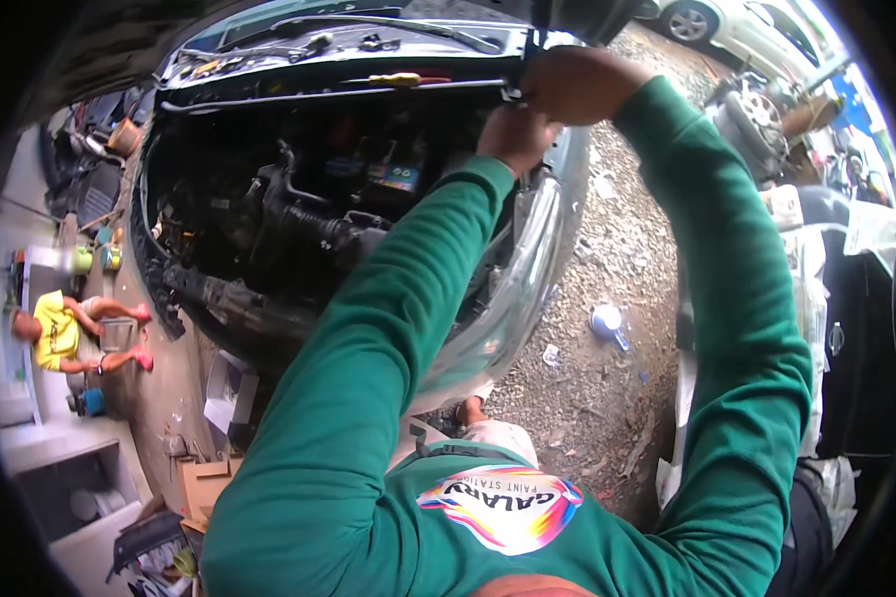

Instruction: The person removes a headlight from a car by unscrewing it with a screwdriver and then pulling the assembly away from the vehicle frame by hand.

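Observation:
Both my arms, in green sleeves, reach up to the far right corner of a car's open engine bay. My left hand is closed, its fingers bunched beside the right end of a thin light bar. Just above and right of it, my right hand is closed too, its fingers curled next to a dark upright part under the raised hood. Whatever they hold is hidden by the fingers. A yellow-handled screwdriver lies behind the bar, left of my hands.
A battery and black air hose sit in the bay. Small parts lie by the wiper. Gravel ground is to the right, with a blue-white object. Another person in yellow sits at left.

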`<state>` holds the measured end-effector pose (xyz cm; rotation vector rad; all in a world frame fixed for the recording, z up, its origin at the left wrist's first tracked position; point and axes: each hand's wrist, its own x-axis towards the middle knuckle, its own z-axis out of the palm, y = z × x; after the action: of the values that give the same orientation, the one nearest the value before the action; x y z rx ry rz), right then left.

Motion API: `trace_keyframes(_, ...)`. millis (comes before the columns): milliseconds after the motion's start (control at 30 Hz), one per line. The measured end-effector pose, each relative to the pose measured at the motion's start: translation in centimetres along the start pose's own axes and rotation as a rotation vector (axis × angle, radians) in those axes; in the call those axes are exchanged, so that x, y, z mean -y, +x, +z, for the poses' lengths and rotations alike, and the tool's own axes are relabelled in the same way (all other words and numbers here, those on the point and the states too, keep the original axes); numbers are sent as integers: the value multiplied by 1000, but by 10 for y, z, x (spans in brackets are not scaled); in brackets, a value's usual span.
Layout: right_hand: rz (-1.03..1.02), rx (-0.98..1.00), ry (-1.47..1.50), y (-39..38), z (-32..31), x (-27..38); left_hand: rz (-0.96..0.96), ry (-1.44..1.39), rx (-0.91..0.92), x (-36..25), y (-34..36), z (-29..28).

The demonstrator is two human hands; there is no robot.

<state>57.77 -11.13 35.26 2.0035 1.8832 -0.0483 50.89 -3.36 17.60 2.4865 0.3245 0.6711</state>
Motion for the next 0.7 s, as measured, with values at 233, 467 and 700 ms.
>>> trace_keyframes(233,-99,-844,136,-33,98,30,-133,-39,157,52,-83,-62)
trace_keyframes(467,24,-1209,341,-23,97,66,-1438,-575,387,173,-422,-175)
trace_keyframes(700,238,-1162,401,-38,102,31,-1063,-514,711,229,-503,-87)
